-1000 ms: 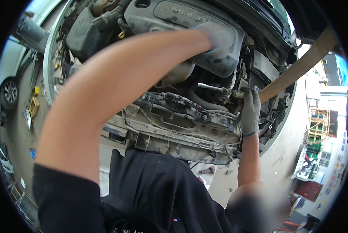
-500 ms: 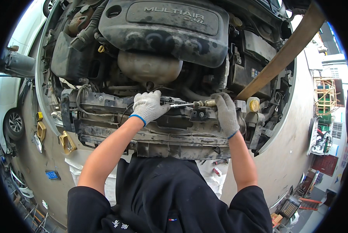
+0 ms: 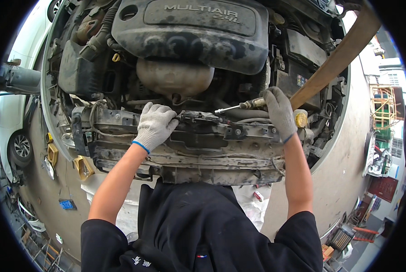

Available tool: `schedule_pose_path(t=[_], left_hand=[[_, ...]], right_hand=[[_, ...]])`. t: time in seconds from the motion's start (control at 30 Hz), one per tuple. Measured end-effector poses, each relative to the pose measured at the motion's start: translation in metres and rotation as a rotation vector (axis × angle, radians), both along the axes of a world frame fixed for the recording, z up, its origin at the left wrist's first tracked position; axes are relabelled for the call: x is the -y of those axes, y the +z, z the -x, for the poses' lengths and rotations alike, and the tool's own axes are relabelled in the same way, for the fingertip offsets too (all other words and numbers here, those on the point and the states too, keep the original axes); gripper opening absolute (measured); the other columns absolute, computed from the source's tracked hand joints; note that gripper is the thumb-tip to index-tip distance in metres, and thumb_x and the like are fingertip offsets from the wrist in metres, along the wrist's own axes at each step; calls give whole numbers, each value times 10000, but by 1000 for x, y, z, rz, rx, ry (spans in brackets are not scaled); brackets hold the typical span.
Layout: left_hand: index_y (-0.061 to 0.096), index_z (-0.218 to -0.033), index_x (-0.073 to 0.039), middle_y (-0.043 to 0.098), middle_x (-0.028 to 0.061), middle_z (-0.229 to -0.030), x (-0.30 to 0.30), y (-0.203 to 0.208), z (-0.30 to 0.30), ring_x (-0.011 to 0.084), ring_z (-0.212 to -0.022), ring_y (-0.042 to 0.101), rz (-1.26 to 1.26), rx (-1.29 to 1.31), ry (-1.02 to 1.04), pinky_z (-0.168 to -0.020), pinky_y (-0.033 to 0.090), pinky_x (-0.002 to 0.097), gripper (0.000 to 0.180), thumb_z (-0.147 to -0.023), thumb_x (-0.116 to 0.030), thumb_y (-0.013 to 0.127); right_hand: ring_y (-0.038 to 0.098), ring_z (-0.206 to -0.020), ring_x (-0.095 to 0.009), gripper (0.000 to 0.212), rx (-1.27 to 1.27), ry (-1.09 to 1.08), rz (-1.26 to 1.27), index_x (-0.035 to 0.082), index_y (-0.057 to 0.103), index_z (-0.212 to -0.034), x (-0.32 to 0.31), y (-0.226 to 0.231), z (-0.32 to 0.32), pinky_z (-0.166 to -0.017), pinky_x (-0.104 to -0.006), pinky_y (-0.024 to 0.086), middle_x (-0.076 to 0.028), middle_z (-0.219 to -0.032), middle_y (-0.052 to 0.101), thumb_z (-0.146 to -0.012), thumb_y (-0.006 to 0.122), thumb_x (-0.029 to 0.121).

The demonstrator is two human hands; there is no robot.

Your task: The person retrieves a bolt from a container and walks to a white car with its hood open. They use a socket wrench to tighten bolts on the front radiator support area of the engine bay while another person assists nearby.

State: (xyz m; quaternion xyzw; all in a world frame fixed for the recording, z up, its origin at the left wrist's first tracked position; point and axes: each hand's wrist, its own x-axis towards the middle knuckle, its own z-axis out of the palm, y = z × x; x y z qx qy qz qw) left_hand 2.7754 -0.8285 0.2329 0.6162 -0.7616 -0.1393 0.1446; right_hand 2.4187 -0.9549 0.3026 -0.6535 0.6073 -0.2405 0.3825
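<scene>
My left hand (image 3: 154,124), in a pale knit glove with a blue cuff, rests over the car's front crossmember (image 3: 117,116). Its thumb stands apart from the loosely bent fingers, close to the left end of a dark hood latch (image 3: 198,117); whether it touches the latch is unclear. Gloved as well, my right hand (image 3: 278,111) is closed round the handle of a nut driver (image 3: 246,105). The driver's metal shaft points left, its tip above the right end of the latch and apart from it. Beneath my right wrist runs the crossmember's right part.
Behind the beam are a dusty engine cover (image 3: 189,36), a metal heat shield (image 3: 175,78) and a battery (image 3: 296,86). A brown strip (image 3: 334,56) slants across the right side, near a yellow cap (image 3: 301,119). A pale sheet (image 3: 114,199) lies on the floor.
My left hand has moved left, uncovering the latch. My right hand has risen to the right with the nut driver, whose tip has left the spot beside my left hand.
</scene>
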Motion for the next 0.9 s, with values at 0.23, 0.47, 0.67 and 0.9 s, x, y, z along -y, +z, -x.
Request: schedule_pose_path(t=[0.23,0.47,0.67,0.9], left_hand=[[702,-858,-98,696,61,-912,2,-19,-1,285,-945,644,0,-117,19,-872,473,425,169,-871,-267,703],[701,-879,-82,705,71,-910,-3,-20,-4,271,-944,658,80,-180,42,-914,474,416,175,-804,-232,750],[720,-875,-117,715,42,-897,-5,-30,-6,237,-931,666,90,-189,73,-918,476,391,144,-819,-248,738],[731,-872,-130,716,26,-882,-8,-32,-9,216,-913,665,80,-233,99,-902,471,378,162,-827,-286,726]], right_hand=[[659,-840,-300,352,-108,139,47,-21,663,-1046,50,-6,-17,-795,-398,497,-201,-869,680,-989,556,309],[606,-815,-130,319,-22,59,-28,-27,683,-1050,41,-14,-30,-739,-288,484,-49,-883,678,-1015,528,249],[410,-525,-11,260,85,-124,-85,58,662,-984,5,-11,-40,-453,-200,292,41,-730,569,-1046,544,280],[524,-799,-71,277,-26,-208,-51,11,674,-1036,-42,2,-42,-697,-247,445,1,-888,610,-1040,528,246]])
